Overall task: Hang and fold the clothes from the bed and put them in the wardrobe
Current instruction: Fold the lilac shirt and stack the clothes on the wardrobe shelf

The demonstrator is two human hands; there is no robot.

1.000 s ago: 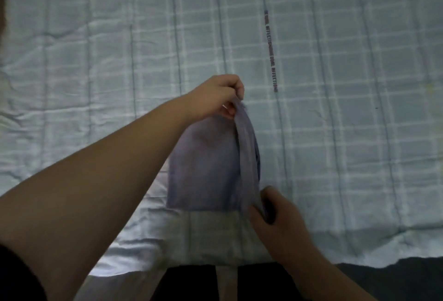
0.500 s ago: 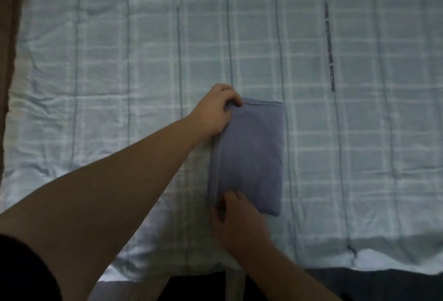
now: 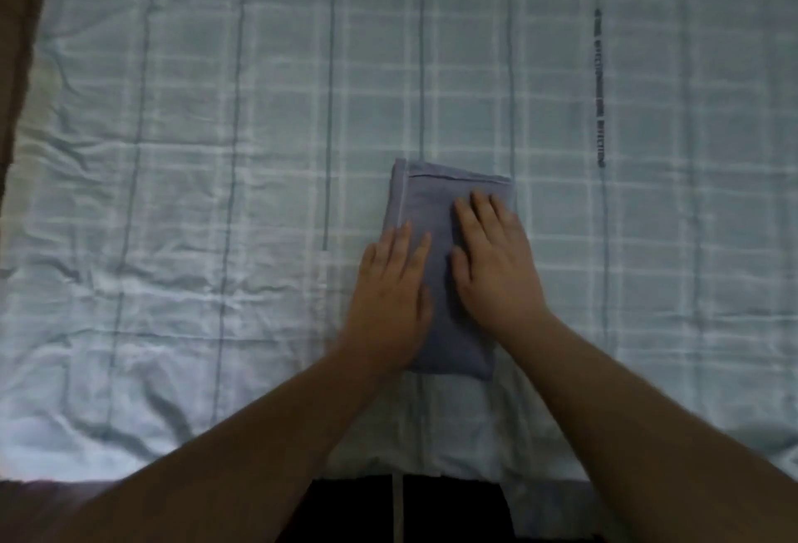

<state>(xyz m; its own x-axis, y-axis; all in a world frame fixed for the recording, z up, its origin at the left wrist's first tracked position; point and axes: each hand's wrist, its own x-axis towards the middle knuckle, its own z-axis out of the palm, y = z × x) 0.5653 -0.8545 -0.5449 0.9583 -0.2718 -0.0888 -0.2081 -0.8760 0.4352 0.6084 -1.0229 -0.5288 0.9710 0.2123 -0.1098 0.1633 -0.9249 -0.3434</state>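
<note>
A folded blue-grey garment (image 3: 432,205) lies flat as a narrow rectangle on the bed (image 3: 216,153), near its front edge. My left hand (image 3: 391,296) rests flat on the garment's lower left side, fingers straight, partly on the bedcover. My right hand (image 3: 496,261) presses flat on its right half with fingers spread. Neither hand grips the cloth. A stitched hem runs along the garment's top and left edges.
The bed is covered by a pale blue checked sheet, wrinkled on the left. A brown surface (image 3: 17,67) borders the bed at the far left. The bed's front edge (image 3: 172,469) runs along the bottom, with dark floor below.
The garment went from being held up and folded over to lying flat. Both hands let go of its edges and now lie flat on top of it.
</note>
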